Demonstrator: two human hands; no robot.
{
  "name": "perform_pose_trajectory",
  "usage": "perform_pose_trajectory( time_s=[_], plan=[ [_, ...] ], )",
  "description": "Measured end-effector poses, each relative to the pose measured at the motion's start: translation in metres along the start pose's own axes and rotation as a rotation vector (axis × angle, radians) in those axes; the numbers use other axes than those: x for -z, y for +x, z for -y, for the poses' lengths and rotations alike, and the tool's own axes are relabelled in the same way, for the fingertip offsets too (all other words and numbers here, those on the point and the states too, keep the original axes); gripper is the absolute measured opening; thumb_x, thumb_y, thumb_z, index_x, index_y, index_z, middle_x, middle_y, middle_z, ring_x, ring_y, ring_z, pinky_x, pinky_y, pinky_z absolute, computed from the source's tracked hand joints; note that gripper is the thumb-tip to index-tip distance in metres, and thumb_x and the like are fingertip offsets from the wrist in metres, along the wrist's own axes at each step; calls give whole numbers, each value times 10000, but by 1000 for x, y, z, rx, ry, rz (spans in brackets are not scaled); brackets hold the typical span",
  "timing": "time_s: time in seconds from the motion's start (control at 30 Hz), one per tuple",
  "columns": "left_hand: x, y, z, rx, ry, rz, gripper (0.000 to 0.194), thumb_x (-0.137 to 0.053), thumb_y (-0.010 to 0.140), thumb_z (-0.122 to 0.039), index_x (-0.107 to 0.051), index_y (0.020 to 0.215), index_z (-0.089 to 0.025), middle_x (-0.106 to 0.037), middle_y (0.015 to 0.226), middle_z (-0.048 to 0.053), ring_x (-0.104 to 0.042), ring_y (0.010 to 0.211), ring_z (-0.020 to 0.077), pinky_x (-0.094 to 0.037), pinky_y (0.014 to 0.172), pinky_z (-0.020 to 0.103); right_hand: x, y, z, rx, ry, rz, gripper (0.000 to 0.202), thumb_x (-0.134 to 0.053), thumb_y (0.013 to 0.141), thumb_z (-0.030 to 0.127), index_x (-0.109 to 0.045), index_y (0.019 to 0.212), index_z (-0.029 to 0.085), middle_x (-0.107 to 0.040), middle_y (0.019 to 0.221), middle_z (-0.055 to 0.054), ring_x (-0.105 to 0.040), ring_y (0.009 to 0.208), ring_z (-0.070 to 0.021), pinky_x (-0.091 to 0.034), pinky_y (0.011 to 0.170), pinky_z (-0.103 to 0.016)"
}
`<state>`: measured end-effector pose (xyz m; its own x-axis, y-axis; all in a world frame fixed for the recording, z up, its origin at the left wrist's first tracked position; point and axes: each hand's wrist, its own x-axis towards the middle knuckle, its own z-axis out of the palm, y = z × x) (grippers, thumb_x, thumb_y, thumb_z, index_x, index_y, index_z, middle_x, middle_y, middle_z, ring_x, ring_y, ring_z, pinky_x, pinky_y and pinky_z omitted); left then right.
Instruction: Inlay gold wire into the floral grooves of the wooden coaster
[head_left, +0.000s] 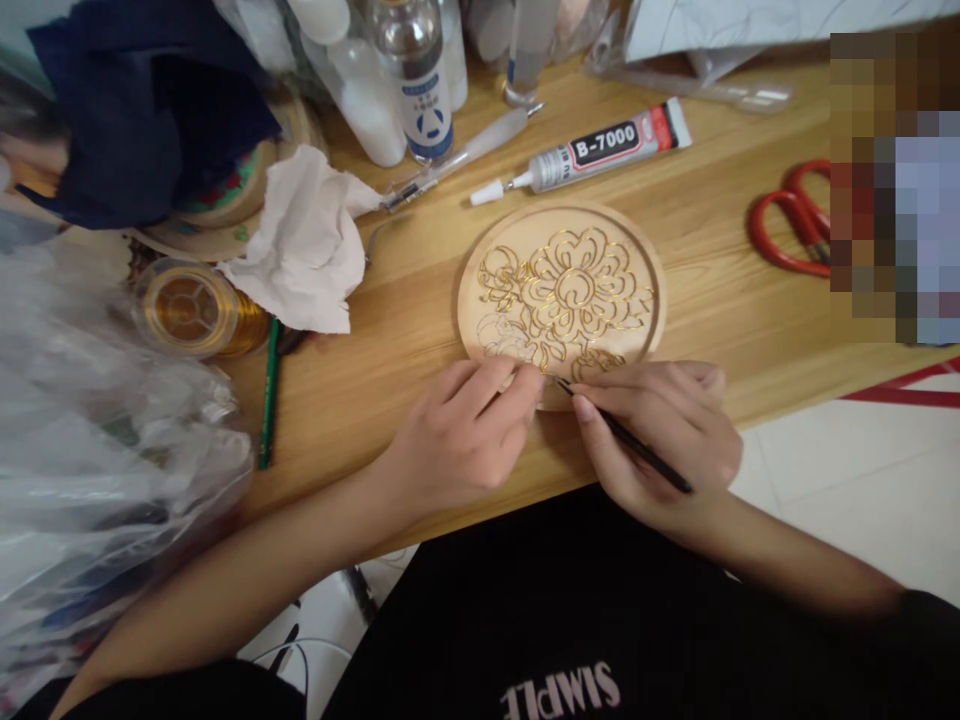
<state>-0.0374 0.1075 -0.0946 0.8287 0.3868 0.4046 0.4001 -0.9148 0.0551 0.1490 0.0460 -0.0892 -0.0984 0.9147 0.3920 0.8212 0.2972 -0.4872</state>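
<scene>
A round wooden plate (469, 300) with a raised rim lies near the table's front edge. Gold wire (574, 287) forms a large flower and smaller shapes on it, and thin drawn lines show at its lower left. My right hand (664, 430) is closed around slim black tweezers (649, 457), their tip at the plate's near edge. Just left of that tip, my left hand (480, 420) is closed in a pinch over the near rim. What its fingers hold is too small or hidden to tell.
Behind the plate lie a B-7000 glue tube (600, 150) and a clear-handled pen-like tool (480, 145). Bottles (416, 85) stand farther back. Red-handled scissors (795, 220) lie right. Crumpled tissue (307, 245), a gold wire spool (191, 310), a green pencil (270, 395) and plastic bags (112, 430) are left.
</scene>
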Motion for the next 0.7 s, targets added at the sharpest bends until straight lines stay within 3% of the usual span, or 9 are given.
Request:
perform_pose_trajectory(
  time_s=[0.4, 0.7],
  plan=[
    [0, -1, -2, -10, 7, 23, 165, -563, 912, -132, -630, 1034, -44, -708, 1022, 73, -645, 960, 193, -521, 722, 298, 1, 1, 0, 26, -15, 19, 65, -668, 831, 148, -613, 845, 180, -733, 790, -44, -651, 676, -165, -411, 635, -354],
    [1, 0, -2, -1, 16, 7, 145, -613, 878, -141, -651, 998, -68, -733, 988, 57, -670, 912, 195, -532, 713, 301, 3, 5, -3, 40, 53, 31, 119, -657, 833, 140, -609, 902, 225, -739, 818, -33, -675, 719, -186, -458, 674, -374]
  ],
)
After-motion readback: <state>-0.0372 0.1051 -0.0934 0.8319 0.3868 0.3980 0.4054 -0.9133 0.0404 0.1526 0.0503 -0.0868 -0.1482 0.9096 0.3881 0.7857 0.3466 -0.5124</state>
